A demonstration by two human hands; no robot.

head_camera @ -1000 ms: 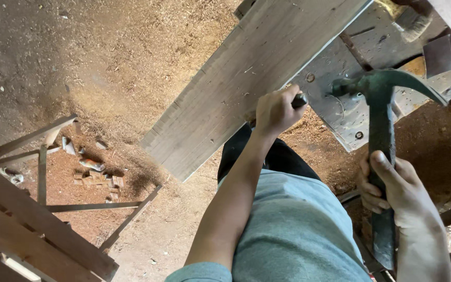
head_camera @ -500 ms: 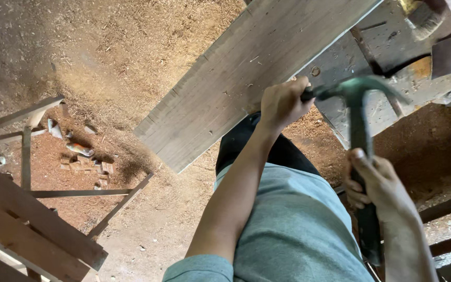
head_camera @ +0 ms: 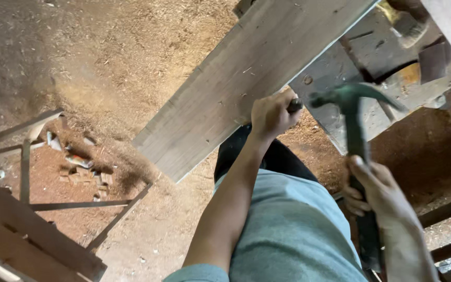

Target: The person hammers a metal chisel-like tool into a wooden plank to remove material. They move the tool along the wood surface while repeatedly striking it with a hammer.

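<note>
Hammer point(head_camera: 355, 130), dark green with a curved claw head, is hanging above the metal surface point(head_camera: 335, 112), gripped low on its handle by the right hand point(head_camera: 374, 190), whose fingers are wrapping fully around the shaft. The head is pointing toward the left hand point(head_camera: 272, 112), which is closing tight on a small dark object point(head_camera: 294, 105) at the edge of the wooden plank point(head_camera: 246, 78); I cannot tell whether that object is a punch, a chisel or a thick nail, since only its end is showing beyond the knuckles. The plank is lying at a slant across the surface and jutting out over the sawdust-covered floor point(head_camera: 105, 68), with nothing visible holding up its free end. Further out, a wooden frame point(head_camera: 27, 230) is sitting at the lower left beside a scatter of small wood offcuts point(head_camera: 82, 169).

Standing here, what is worrying me is how close the hammer face is sitting to those left knuckles: a blow landing slightly off could catch the fingers. The long grip, far down the handle, is giving power but less aim. The overhanging plank could also be bouncing or sliding under a strike, throwing the held piece askew, and loose sawdust underfoot is offering poor footing.
</note>
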